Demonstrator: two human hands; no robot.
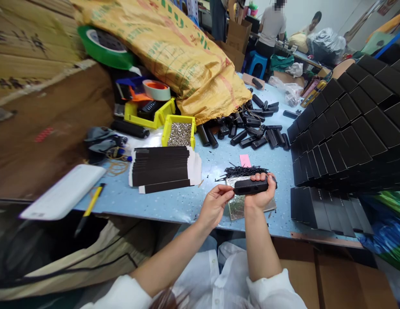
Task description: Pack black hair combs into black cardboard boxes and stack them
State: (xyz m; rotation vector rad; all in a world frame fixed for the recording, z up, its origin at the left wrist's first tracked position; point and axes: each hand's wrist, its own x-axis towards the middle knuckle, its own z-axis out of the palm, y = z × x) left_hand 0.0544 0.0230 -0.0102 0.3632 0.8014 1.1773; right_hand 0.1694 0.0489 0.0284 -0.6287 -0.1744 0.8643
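My right hand [261, 195] is closed round a small black oblong plastic part [250, 186], held level above the front of the light blue table [174, 201]. My left hand [215, 205] pinches at the left end of that part; whatever sits between its fingertips is too small to make out. Just beyond the hands lies a heap of thin black pins [243, 171] with a pink slip [245, 160] behind it. Under my hands a clear plastic bag [238, 208] lies flat.
More black parts [251, 128] lie scattered further back. A yellow tray of small screws [179, 133], a stack of flat black cards [161, 169], tape rolls [156, 89], a big yellow sack [174, 51] and stacked black boxes [351, 133] surround them. Other people work at the back.
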